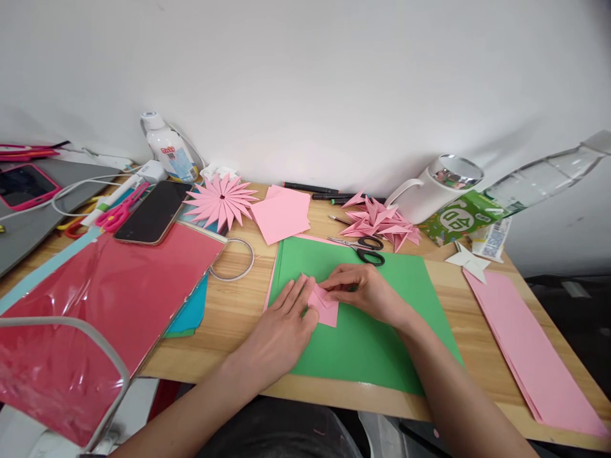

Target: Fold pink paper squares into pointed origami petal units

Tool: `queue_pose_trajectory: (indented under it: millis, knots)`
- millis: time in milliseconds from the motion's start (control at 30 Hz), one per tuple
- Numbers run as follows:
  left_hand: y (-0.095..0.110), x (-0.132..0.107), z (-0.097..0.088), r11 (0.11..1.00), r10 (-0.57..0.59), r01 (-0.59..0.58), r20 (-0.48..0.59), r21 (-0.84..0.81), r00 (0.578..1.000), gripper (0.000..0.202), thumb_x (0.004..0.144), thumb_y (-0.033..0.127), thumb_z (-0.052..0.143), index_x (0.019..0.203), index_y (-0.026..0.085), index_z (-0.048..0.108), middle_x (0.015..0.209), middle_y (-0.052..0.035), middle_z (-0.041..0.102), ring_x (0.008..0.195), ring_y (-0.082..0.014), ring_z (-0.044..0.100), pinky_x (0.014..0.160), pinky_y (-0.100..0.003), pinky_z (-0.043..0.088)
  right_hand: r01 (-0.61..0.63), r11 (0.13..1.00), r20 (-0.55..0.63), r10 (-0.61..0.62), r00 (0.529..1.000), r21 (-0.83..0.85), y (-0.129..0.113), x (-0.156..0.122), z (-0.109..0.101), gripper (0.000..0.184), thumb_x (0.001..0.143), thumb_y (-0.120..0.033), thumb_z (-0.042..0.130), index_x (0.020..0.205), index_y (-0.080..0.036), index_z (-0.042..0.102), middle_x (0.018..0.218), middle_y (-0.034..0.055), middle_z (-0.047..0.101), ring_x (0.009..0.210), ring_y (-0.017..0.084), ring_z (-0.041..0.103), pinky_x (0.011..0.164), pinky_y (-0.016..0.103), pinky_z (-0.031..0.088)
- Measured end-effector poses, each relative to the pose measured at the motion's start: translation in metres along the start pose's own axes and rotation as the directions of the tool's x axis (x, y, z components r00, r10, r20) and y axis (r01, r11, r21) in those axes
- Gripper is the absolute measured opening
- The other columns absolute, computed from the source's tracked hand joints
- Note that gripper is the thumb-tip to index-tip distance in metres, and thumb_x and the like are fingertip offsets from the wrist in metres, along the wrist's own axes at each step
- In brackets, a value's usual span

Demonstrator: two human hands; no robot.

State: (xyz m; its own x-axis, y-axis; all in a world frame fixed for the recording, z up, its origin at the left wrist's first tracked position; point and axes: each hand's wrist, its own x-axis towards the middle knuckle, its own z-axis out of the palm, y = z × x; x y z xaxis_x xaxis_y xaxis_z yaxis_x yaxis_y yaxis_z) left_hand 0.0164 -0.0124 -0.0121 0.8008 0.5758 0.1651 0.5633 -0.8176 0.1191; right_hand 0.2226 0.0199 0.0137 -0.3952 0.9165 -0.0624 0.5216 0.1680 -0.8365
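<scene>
A small pink paper square (pixel 326 314), partly folded, lies on the green paper sheet (pixel 377 343). My left hand (pixel 286 324) rests on its left side, fingers stretched flat, pressing it down. The thumb and bent fingers of my right hand (pixel 363 289) pinch a folded flap at the paper's upper right. The fingertips hide part of the fold. Just beyond the right hand are scissors with black handles (pixel 370 249). Behind them are several folded pink paper pieces (pixel 379 219). A pink paper pinwheel star (pixel 222 198) and loose pink squares (pixel 281 213) lie at the back left.
Red sheets in a clear sleeve (pixel 157 273) hold a phone (pixel 153 213) at left, beside a tape roll (pixel 232 275). A white mug (pixel 436 187), green carton (pixel 461 217) and tilted plastic bottle (pixel 548 173) stand back right. Pink strips (pixel 529 350) lie at right.
</scene>
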Motion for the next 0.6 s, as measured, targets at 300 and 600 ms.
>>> queue_pose_trajectory:
  millis: [300, 600]
  knots:
    - [0.0034, -0.002, -0.0031, 0.996, -0.055, 0.052, -0.044, -0.075, 0.998, 0.019, 0.082, 0.001, 0.039, 0.093, 0.013, 0.047, 0.143, -0.0219, 0.033, 0.136, -0.0308, 0.021, 0.109, -0.046, 0.032, 0.079, 0.996, 0.048, -0.077, 0.996, -0.043, 0.003, 0.0001, 0.0002, 0.023, 0.084, -0.032, 0.058, 0.101, -0.023, 0.072, 0.08, 0.0039, 0.065, 0.065, 0.013, 0.057, 0.062, 0.024, 0.046]
    - [0.0041, -0.0013, -0.0021, 0.999, -0.032, 0.031, -0.093, -0.011, 0.995, 0.018, 0.082, 0.001, 0.038, 0.091, 0.012, 0.048, 0.142, -0.0223, 0.036, 0.135, -0.0321, 0.022, 0.107, -0.045, 0.036, 0.085, 0.994, 0.038, -0.083, 0.996, -0.063, 0.002, -0.0005, 0.0002, 0.023, 0.084, -0.028, 0.059, 0.103, -0.025, 0.071, 0.081, 0.0035, 0.064, 0.066, 0.013, 0.057, 0.062, 0.024, 0.045]
